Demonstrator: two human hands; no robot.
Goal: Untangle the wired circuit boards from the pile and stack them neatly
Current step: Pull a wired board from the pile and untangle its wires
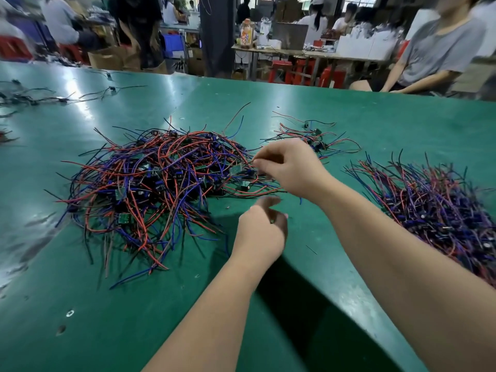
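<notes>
Head view: right hand [292, 167] grip pinched on wire [251, 164] at right edge of tangled pile [150, 181], mid-bench [80, 304]. Left hand [260, 229] grip curled, blurred; contents impossible to tell. Stack [434, 208] at right sizeable; much of pile apparently left.

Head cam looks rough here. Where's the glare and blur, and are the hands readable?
Head view: glare streaks the table at far left. Head view: the left hand is motion-smeared, its grip unreadable; the right hand, pinching at the tangled pile, is sharper. Head view: background workers blur, and the wide lens bows the table's far edge.
</notes>
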